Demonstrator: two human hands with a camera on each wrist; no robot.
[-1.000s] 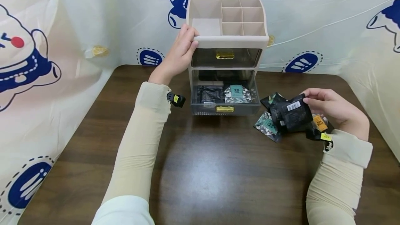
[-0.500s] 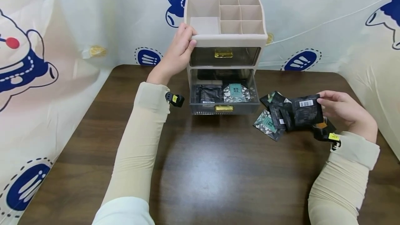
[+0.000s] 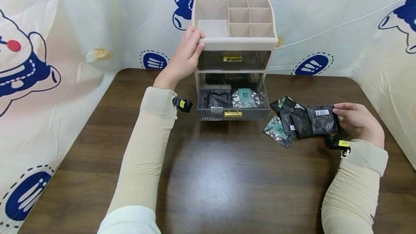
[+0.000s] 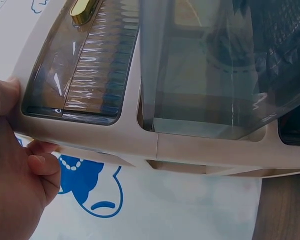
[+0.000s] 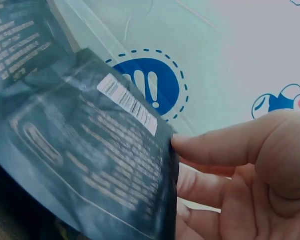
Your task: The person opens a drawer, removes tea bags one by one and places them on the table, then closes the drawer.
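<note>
Work on the packets appears partway: some packets [image 3: 246, 98] lie in the pulled-out lower drawer [image 3: 255, 114], frame centre; loose packets [image 3: 277, 130] overlap on the bench [image 3: 247, 183], right of centre. At the pile's right end, the right hand [image 3: 360, 122] pinches a barcoded black packet [image 3: 322, 121] between thumb and fingers, with no gap; the left hand [image 3: 185, 57] has its fingers curled round the left edge of the organizer [image 3: 240, 40], upper centre.

High head view, forward and down; close wrist views of the same drawer unit [image 3: 234, 42] (left) and packet [image 3: 321, 122] (right).
</note>
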